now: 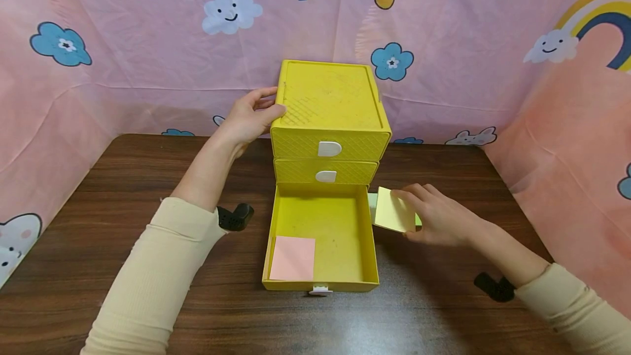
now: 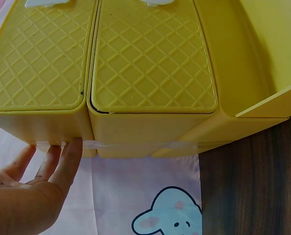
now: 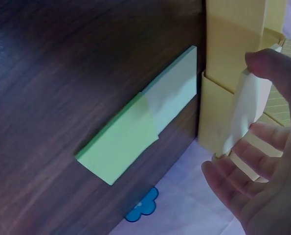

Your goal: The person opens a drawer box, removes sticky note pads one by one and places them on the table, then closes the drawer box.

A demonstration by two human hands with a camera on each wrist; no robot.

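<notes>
A yellow three-drawer unit (image 1: 330, 95) stands on the table, its bottom drawer (image 1: 345, 234) pulled out. My left hand (image 1: 251, 116) holds the unit's upper left side, thumb on the top edge and fingers against the side wall (image 2: 47, 129). To the right of the unit, my right hand (image 1: 439, 215) grips a pale yellow sticky-note pad (image 1: 394, 210) between thumb and fingers, raised above the table. Inside the open drawer, a pink sticky-note pad (image 1: 293, 259) lies in the front left corner. Below the right hand, a green pad (image 3: 118, 139) and a pale bluish pad (image 3: 174, 88) lie end to end on the table.
The two upper drawers, with white handles (image 1: 329, 149), are closed. The dark wooden table (image 1: 148, 262) meets a pink patterned cloth (image 1: 162, 43) behind and at the sides. Clear tape (image 2: 174, 145) runs along the unit's side. Black wrist mounts (image 1: 235, 217) sit on both forearms.
</notes>
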